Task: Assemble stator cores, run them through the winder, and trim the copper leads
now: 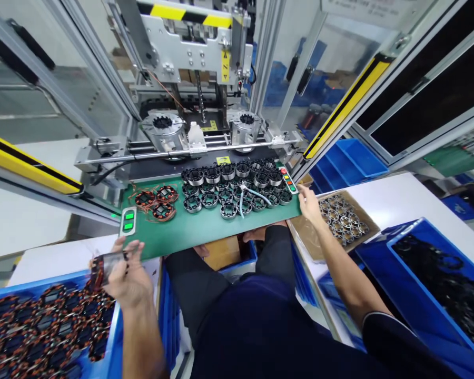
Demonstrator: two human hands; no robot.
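One wound stator [98, 272] in left hand [131, 281], "N" label [225, 66]

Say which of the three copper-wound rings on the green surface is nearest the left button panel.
The leftmost ring; the back ring and front ring lie farther right of the panel.

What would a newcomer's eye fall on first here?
Probably the bright green work surface across the middle, with black-and-silver rings crowded on it and pale-handled pliers on top. Next, the yellow-and-black striped bar above, and the blue bin of copper-wound parts at lower left.
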